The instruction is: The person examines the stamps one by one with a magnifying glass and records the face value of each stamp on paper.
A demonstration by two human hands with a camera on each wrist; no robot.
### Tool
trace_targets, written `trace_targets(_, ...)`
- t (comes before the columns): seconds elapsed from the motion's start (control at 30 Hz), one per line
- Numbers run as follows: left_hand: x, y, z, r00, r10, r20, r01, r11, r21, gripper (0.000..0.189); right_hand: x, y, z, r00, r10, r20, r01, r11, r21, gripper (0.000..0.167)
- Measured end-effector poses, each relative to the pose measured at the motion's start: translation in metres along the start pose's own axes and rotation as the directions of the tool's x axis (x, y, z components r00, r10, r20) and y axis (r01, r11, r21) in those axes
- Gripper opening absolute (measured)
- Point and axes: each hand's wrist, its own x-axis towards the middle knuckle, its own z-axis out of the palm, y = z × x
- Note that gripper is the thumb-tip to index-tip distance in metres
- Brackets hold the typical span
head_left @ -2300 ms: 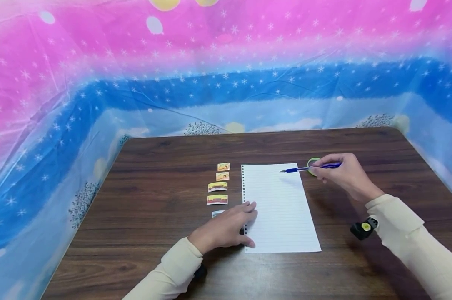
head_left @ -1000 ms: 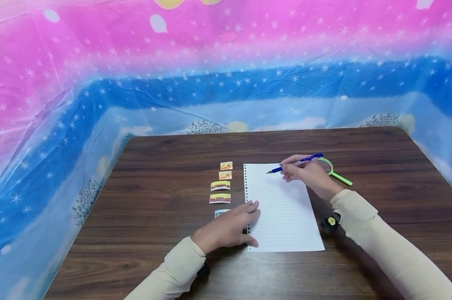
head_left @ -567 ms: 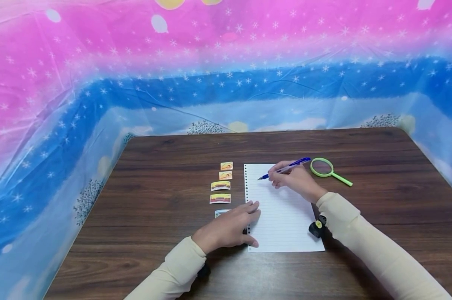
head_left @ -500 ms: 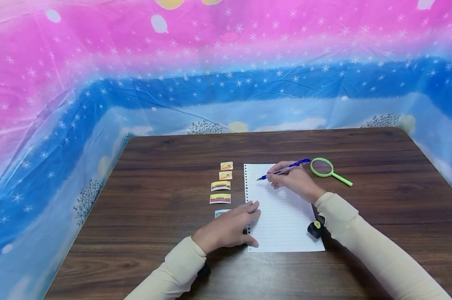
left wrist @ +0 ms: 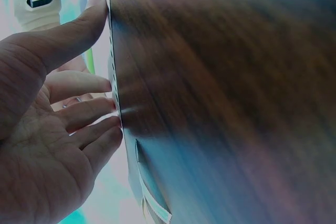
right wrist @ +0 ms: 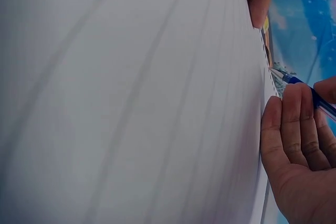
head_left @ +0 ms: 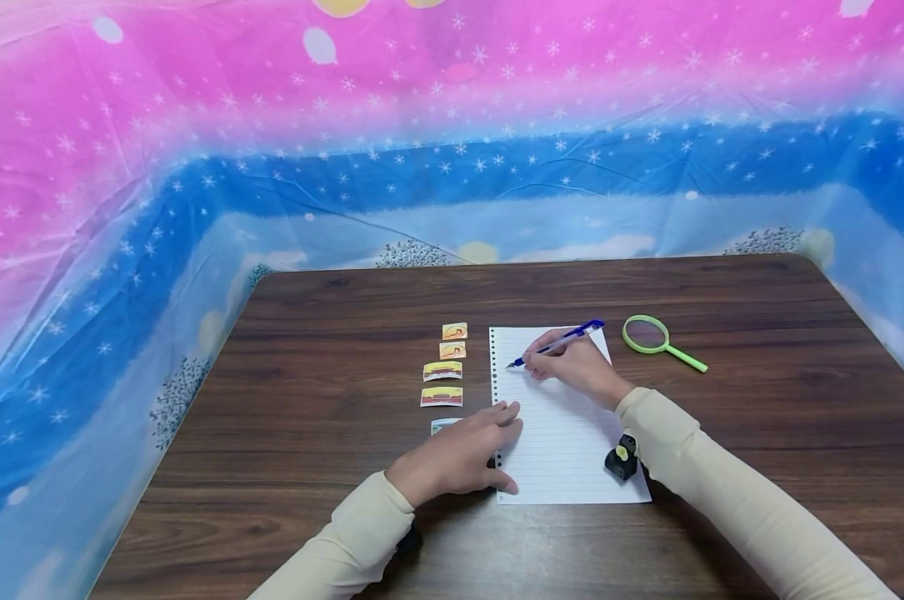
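Note:
In the head view a sheet of lined, hole-punched paper (head_left: 571,433) lies on the table. My right hand (head_left: 575,367) pinches a blue pen (head_left: 582,329) over the upper part of the sheet, its tip pointing left close to the holes. The right wrist view shows the pen (right wrist: 294,80) near the paper surface; whether the tip touches cannot be told. My left hand (head_left: 459,450) rests on the sheet's lower left edge. In the left wrist view the fingers of my left hand (left wrist: 58,108) are extended, their tips on the paper's edge.
Several small printed picture stamps, among them a yellow-red one (head_left: 442,397), lie in a column left of the paper; the lowest (head_left: 444,426) is partly behind my left hand. A green magnifying glass (head_left: 667,346) lies to the right on the wooden table (head_left: 309,375). A patterned cloth (head_left: 437,167) hangs behind.
My right hand has carried the pen leftward and slightly down over the paper, from near the magnifying glass, which is now uncovered. My left hand has stayed in place.

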Motion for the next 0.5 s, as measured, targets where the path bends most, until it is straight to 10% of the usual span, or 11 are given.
trace_targets(0.5,-0.0005,0.0017,-0.0015,1.0,-0.014,0.017,0.014,1.0,-0.004,0.071,-0.0029,0.0014,0.0045,0.999,-0.047,0.004,0.048,0.997,-0.066,0.017)
